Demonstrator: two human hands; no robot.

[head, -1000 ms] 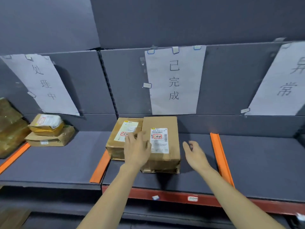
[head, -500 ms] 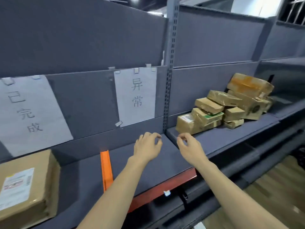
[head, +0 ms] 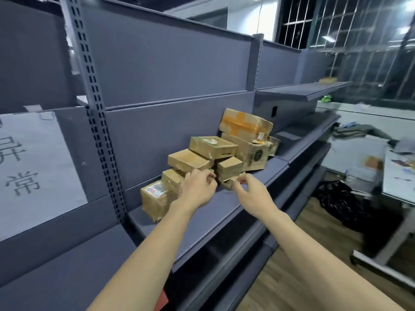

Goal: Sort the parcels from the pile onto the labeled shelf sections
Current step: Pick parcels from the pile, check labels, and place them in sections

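grey shelving panels (head: 170, 70) are seen on the left; barred windows (head: 350, 39) are set far right, above a wooden floor (head: 314, 254) and a white table (head: 368, 153) strewn with clutter.

We see the pile of parcels (head: 211, 162), brown taped cardboard boxes heaped on the grey shelf (head: 202, 221) against its back panel. The largest box (head: 246, 123), with orange tape, tops the heap; a labelled box (head: 155, 198) lies lowest, nearest us.
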